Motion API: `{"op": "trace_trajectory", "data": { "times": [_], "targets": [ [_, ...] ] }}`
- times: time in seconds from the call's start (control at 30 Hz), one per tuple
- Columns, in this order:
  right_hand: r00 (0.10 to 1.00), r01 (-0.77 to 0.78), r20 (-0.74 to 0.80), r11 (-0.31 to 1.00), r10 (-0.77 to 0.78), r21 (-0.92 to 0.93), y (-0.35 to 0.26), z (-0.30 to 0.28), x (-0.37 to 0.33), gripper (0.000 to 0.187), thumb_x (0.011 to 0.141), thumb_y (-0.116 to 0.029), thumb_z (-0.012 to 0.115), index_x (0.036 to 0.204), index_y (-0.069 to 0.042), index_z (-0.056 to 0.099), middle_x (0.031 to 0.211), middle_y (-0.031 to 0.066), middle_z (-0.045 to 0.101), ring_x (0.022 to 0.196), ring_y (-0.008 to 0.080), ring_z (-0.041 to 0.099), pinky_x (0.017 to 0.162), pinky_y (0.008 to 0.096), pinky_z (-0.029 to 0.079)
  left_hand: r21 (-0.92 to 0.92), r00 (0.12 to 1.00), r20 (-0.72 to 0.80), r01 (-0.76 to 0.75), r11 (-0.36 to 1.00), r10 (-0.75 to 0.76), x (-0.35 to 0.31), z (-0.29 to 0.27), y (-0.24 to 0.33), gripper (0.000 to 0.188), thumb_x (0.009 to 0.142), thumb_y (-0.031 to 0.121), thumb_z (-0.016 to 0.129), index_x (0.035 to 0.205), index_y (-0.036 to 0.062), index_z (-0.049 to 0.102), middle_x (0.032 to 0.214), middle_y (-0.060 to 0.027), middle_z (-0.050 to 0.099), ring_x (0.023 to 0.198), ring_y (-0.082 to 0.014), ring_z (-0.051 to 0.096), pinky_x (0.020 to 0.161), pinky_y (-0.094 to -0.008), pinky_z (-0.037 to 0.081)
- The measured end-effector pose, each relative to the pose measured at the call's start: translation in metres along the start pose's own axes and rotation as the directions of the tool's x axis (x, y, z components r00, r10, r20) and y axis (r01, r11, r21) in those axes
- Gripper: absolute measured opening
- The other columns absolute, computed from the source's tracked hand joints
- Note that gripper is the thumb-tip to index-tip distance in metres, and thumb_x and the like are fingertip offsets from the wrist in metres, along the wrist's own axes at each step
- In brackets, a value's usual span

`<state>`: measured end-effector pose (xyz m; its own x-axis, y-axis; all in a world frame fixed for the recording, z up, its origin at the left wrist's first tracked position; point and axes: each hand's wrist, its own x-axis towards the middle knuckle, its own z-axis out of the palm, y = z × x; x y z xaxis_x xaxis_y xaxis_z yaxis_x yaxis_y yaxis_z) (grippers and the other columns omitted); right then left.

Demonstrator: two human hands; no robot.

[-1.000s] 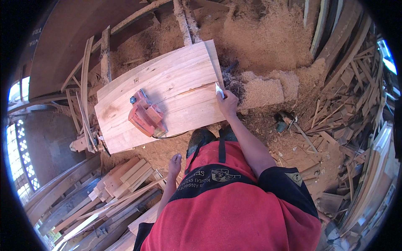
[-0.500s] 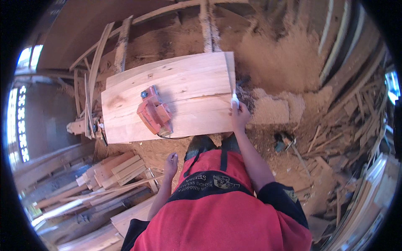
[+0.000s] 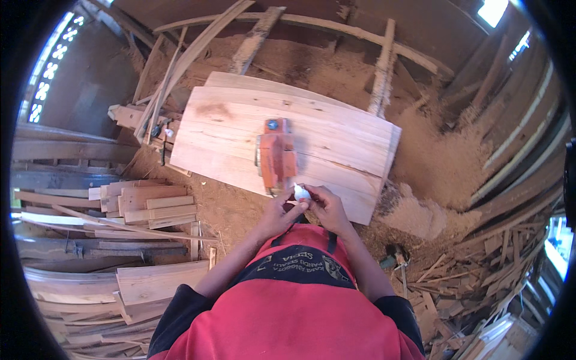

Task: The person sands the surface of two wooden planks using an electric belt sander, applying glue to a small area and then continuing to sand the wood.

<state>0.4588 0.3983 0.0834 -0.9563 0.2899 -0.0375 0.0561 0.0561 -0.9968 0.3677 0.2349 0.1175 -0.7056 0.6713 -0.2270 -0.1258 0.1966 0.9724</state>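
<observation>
Close in front of my body, both hands pinch a small white glue bottle (image 3: 301,193) with a narrow tip. My left hand (image 3: 278,214) closes on its left side, thumb toward the lower part. From the other side, the fingers of my right hand (image 3: 328,207) wrap the same bottle. Just beyond them, a red electric planer (image 3: 277,157) rests on a pale wooden panel (image 3: 336,156) made of joined boards. A second panel (image 3: 252,81) shows along the far edge, beneath the first.
Stacked cut boards (image 3: 157,201) and long planks lie to the left. Scrap wood (image 3: 510,258) is heaped at the right. Sawdust (image 3: 447,159) covers the floor beyond the panel, where rough timber rails (image 3: 384,66) cross. A dark tool (image 3: 393,258) lies low on the right.
My right hand has brought the glue bottle from the panel's right edge back toward my body. My left hand has come up and taken hold too. The view has turned.
</observation>
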Motion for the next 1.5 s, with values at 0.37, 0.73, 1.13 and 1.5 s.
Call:
{"op": "trace_trajectory", "data": {
  "times": [0.37,0.73,1.13,1.5],
  "targets": [
    [0.937,-0.126,-0.351,0.934,0.001,-0.335,0.035,0.133,0.116,0.061,0.085,-0.021,0.08,0.133,0.001,0.05,0.124,0.0195,0.062,0.115,0.0309,0.061,0.098,0.0426,0.05,0.288,0.828,-0.545,0.034,0.957,0.134,0.066,-0.259,-0.084,0.025,0.091,0.011,0.074,0.113,-0.0005,0.071,0.098,-0.0092,0.073,0.087,-0.0128,0.069,0.07,-0.027,0.056],
    [0.748,-0.439,-0.474,0.882,0.465,0.173,0.048,0.181,0.148,0.034,0.092,-0.003,0.068,0.123,-0.004,0.054,0.087,0.0068,0.065,0.058,0.0134,0.06,0.051,0.029,0.051,0.149,0.411,-0.911,0.299,0.943,0.014,0.073,-0.488,-0.212,0.028,0.094,0.023,0.071,0.107,-0.0019,0.071,0.092,-0.0105,0.071,0.08,-0.0157,0.067,0.072,-0.0312,0.053],
    [0.735,-0.383,-0.603,0.924,0.309,0.007,0.059,0.181,0.151,0.033,0.09,-0.002,0.069,0.12,-0.003,0.055,0.078,0.0043,0.061,0.05,0.0109,0.057,0.042,0.0275,0.045,0.304,0.408,-0.901,0.361,0.882,0.144,0.054,-0.533,-0.174,0.03,0.09,0.026,0.075,0.099,-0.0032,0.074,0.071,-0.0101,0.069,0.062,-0.016,0.06,0.058,-0.0352,0.047],
    [0.685,-0.35,-0.724,0.909,0.084,-0.227,0.099,0.176,0.14,0.029,0.086,-0.005,0.072,0.112,-0.002,0.059,0.08,0.0054,0.061,0.051,0.0119,0.053,0.038,0.0274,0.042,0.375,0.601,-0.796,0.397,0.838,0.072,0.146,-0.621,-0.217,0.023,0.084,0.018,0.078,0.104,0.007,0.077,0.092,-0.0153,0.074,0.082,-0.0298,0.072,0.076,-0.0405,0.055]
  ]
}}
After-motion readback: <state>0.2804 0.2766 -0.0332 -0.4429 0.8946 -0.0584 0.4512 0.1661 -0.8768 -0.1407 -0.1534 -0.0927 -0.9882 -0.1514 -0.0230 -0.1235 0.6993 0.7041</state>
